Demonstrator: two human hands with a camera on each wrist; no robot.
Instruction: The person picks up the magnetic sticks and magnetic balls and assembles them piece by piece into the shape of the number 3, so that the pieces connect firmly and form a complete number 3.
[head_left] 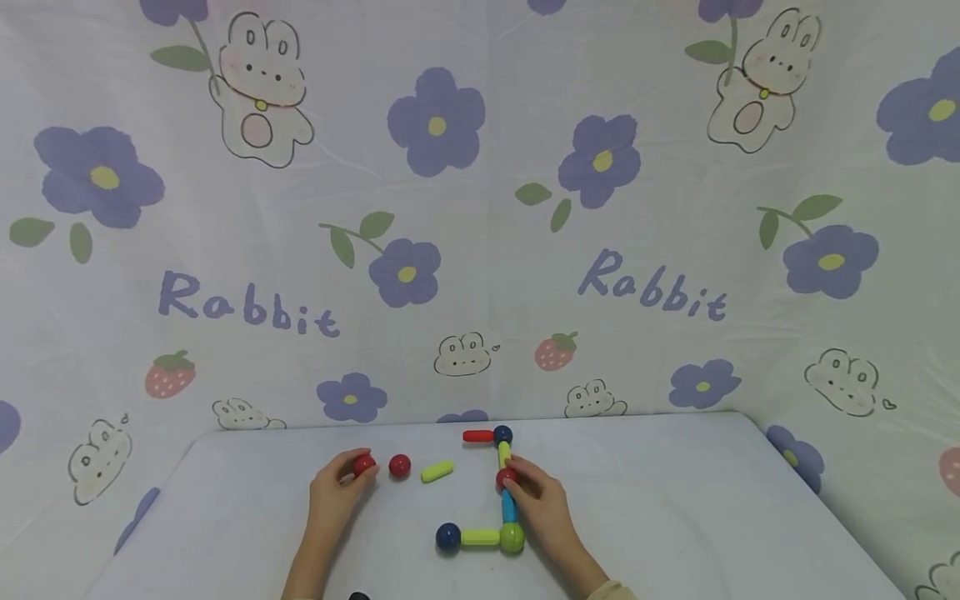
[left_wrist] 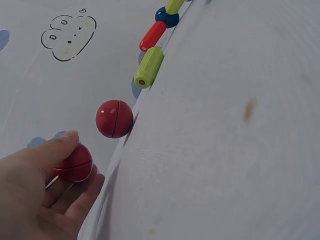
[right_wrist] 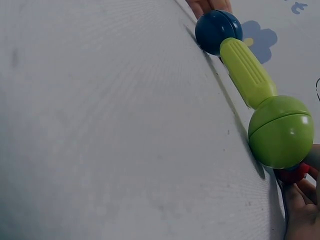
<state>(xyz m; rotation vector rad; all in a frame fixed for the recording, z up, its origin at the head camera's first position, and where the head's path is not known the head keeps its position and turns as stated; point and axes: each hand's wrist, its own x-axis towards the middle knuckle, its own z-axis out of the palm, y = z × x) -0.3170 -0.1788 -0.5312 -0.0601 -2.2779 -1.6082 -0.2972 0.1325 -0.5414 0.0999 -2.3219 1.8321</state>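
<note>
My left hand (head_left: 333, 492) holds a red ball (left_wrist: 76, 164) between thumb and fingers at the left of the table. Just right of it lie a second red ball (head_left: 400, 466) and a loose yellow-green rod (head_left: 437, 472). With thumb and fingers, my right hand (head_left: 546, 504) pinches the red ball (head_left: 506, 478) in the middle of a joined chain of rods and balls. From that ball a blue rod (head_left: 509, 506) leads to a green ball (right_wrist: 281, 132), then a yellow-green rod (right_wrist: 247, 72) and a dark blue ball (right_wrist: 218, 32).
At the chain's far end, a yellow-green rod (head_left: 504, 452) meets a dark blue ball (head_left: 502, 434), with a red rod (head_left: 477, 436) on its left side. A dark object (head_left: 359, 596) shows at the near edge. Behind the white table (head_left: 675, 492) hangs a rabbit-print cloth (head_left: 487, 250).
</note>
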